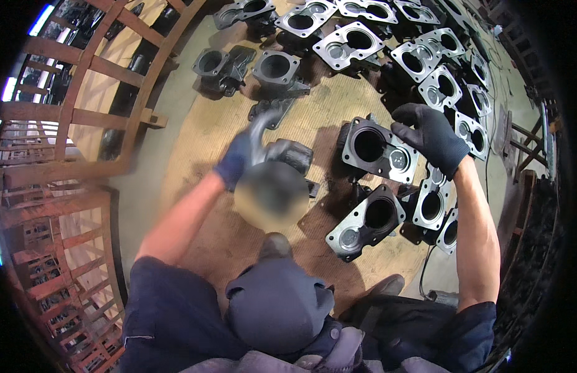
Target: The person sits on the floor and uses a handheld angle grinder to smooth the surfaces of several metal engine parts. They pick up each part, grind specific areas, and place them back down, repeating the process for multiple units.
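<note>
No packages, labels, signs or screens are in view.

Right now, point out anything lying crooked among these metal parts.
Most castings sit flange-up in rows. Two at the far left lie tipped, apart from the rows. The left hand holds one casting lifted; the right hand rests on another.

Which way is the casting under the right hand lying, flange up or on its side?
Flange up. The casting shows its flat plate and round bore to the camera, with the gloved right hand resting on its edge.
</note>
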The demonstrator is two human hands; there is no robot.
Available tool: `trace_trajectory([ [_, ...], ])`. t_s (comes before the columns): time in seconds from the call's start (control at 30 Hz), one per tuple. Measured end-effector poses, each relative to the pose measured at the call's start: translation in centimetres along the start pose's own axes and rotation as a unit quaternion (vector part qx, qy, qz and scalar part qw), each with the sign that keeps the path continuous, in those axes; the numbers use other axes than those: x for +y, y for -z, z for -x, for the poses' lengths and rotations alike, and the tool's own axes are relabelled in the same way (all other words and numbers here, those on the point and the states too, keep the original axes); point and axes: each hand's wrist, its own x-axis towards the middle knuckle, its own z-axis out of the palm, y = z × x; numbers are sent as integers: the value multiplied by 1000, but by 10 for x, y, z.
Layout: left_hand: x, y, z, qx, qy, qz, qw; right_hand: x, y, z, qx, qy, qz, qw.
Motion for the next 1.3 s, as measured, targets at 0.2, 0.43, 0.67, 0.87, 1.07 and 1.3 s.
trace_trajectory([
  [0.2,-18,-82,101,199,-7,-19,980,-20,-16,-22,-4,51,-63,997],
  [0.43,-5,-53,30,50,180,-43,982,-51,-29,-31,-39,104,-12,994],
  [0.67,-4,-46,-54,-115,159,-161,967,-41,-13,-33,2,72,-12,997],
  [0.87,34,2,-84,141,23,-97,985,-25,-18,-34,-17,20,-26,999],
  [1.07,-44,-29,-162,10,103,-493,864,-48,-11,-45,-20,70,-27,997],
  [1.3,-30,54,-169,77,104,-148,980,-26,-4,-20,-41,19,-20,999],
])
